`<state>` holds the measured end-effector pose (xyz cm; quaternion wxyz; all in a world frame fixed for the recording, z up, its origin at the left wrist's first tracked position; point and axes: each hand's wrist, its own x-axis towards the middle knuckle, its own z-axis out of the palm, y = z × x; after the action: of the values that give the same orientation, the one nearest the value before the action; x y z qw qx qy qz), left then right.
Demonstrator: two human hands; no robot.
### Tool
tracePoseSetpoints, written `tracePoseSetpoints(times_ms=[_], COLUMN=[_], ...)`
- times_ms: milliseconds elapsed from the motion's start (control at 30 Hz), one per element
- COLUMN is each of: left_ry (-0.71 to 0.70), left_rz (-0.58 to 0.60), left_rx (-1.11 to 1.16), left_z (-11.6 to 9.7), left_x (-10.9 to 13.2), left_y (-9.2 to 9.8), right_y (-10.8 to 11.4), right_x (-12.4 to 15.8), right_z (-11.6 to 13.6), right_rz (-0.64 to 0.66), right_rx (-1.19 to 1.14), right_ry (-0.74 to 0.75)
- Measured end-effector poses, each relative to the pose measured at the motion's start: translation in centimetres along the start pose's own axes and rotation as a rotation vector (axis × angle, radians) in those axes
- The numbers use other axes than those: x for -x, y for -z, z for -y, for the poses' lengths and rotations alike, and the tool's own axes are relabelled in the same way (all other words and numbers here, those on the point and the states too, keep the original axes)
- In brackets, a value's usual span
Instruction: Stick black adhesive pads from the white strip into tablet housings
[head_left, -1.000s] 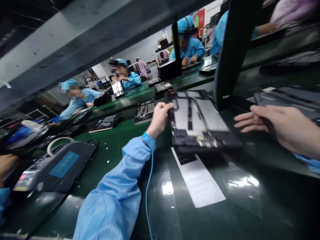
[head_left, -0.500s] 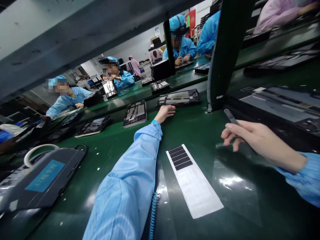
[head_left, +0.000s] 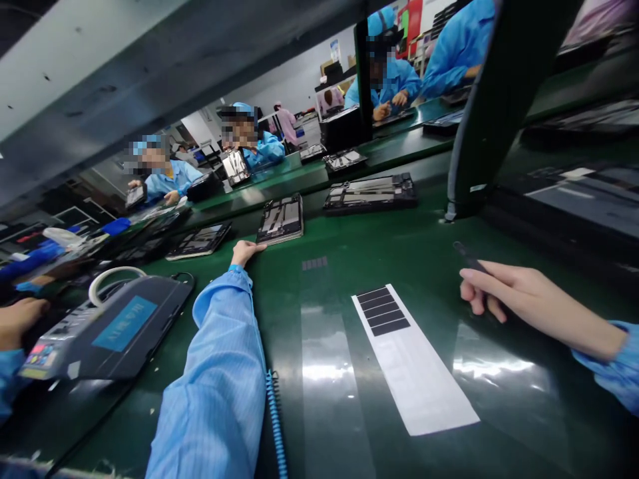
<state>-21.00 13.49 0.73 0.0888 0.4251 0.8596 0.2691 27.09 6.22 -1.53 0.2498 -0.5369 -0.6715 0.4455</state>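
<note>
My left hand (head_left: 247,253) reaches forward to the near left corner of an opened tablet (head_left: 280,219), whose inner parts show. Its fingers are closed at that corner, partly hidden from me. In my right hand (head_left: 514,286) is a slim dark tool with a rounded flat end (head_left: 464,251), pinched between thumb and fingers above the green bench. Between my arms lies a white backing sheet (head_left: 424,379) with several black rectangular stickers (head_left: 383,310) at its far end. To its left a clear film strip (head_left: 327,346) carries several small dark pieces.
More opened tablets (head_left: 369,193) (head_left: 200,241) line the bench's far side. A grey device with a blue label (head_left: 124,324) stands at left, near another person's hand (head_left: 20,322). A green post (head_left: 492,113) rises at right. A coiled blue cord (head_left: 276,426) runs along my left sleeve.
My left hand has moved left, from beside the farther tablet to the corner of the nearer one. The view has shifted left. My right hand still holds the dark tool.
</note>
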Motion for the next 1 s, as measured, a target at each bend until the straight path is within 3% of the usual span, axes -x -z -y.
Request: tracePoseSetpoints(times_ms=[133,267,567,800,1000], left_ry=[0.011,0.042,0.078,0.029,0.075], left_rz=[0.011,0.007,0.203,0.255,0.243], left_rx=[0.218,0.400,0.648,1.039,1.324], left_z=[0.1,-0.2,-1.1,-0.7,-3.1], left_x=[-1.6,-2.7,-2.8,-2.3,-1.6], left_y=[-1.7,-2.2,-3.0,-2.3,-1.2], right_y=[0.0,0.2,0.1,0.0,0.1], right_x=[-0.4,-0.8,-0.3,-0.3,-0.7], right_z=[-0.8,-1.5,-0.7,-0.8,-1.3], right_rz=[-0.013,-0.025,-0.011,-0.004,-0.022], right_rx=[0.043,0.074,0.057,0.069,0.057], right_ry=[-0.036,-0.066,-0.099,-0.108,-0.088])
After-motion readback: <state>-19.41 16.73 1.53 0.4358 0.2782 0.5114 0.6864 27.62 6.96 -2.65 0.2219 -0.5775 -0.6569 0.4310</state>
